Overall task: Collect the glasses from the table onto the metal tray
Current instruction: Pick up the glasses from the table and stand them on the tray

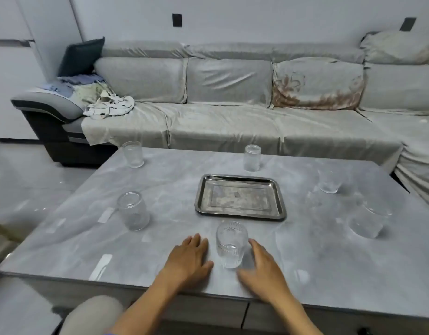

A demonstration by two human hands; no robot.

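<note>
An empty metal tray [240, 197] lies in the middle of the grey table [175, 180]. Several clear glasses stand around it. One ribbed glass [231, 244] is nearest me, just in front of the tray. My left hand [188, 256] rests flat on the table to its left, fingers apart. My right hand [261, 264] lies open to its right, close to the glass but not gripping it. Other glasses stand at the far left [133, 154], the left [133, 211], the far middle [252, 157], the far right [330, 182] and the right [366, 220].
A long grey covered sofa [232, 112] runs behind the table and turns along the right side. Crumpled cloths [109, 106] lie on its left end. The table's near edge [146, 286] is just under my forearms. My knee [92, 315] shows below it.
</note>
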